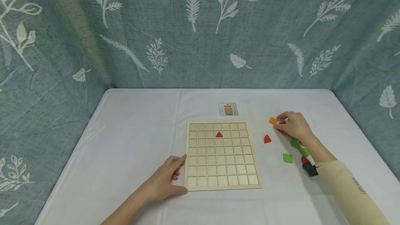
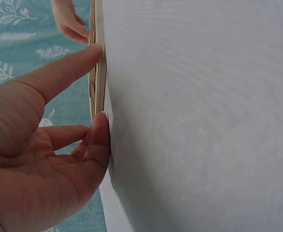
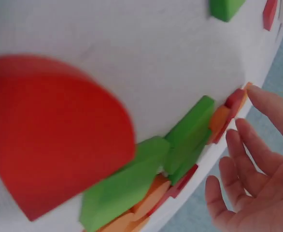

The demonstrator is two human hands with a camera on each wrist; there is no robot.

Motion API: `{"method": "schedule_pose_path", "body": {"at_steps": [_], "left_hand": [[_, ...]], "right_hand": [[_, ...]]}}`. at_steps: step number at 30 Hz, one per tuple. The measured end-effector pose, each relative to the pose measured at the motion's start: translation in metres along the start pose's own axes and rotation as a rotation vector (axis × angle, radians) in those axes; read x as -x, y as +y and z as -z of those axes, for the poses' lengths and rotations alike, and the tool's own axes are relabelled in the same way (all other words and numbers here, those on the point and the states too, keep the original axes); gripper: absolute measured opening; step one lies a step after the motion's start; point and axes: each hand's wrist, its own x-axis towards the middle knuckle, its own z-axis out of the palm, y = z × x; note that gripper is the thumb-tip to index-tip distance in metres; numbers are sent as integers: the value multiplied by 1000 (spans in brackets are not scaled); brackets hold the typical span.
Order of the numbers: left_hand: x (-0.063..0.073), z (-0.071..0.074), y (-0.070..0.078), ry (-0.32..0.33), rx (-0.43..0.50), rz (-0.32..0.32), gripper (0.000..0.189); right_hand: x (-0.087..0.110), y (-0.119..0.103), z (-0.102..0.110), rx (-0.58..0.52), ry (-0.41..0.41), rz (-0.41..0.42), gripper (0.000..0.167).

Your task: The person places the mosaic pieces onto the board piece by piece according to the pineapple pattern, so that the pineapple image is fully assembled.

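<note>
- Nearest the head camera, a beige sleeve (image 1: 350, 190) covers the right forearm, leading up to the right hand (image 1: 295, 126) over a line of coloured pieces (image 1: 295, 143).
- At its fingertips is an orange piece (image 1: 273, 121); the thumb seems to touch it, but I cannot tell whether it is pinched.
- The left hand (image 1: 162, 183) rests with thumb and index finger spread along the left edge of the board (image 1: 211, 160), not gripping it.
- One red triangle (image 1: 219, 134) sits on the board, in the second row from the far edge.
- Just beyond lies a gridded card (image 1: 228, 109) with a coloured figure.
- The step in hand looks like picking out a piece while steadying the board.
- The next move probably calls for a light pinch that spares the neighbours, then lining the piece up with a cell.
</note>
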Motion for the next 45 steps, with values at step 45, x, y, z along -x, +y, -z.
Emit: {"method": "schedule_pose_path", "body": {"at_steps": [45], "left_hand": [[-1,2,1,10,3,10,94]], "right_hand": [[24,-119,-71,-182,-215,471,22]]}}
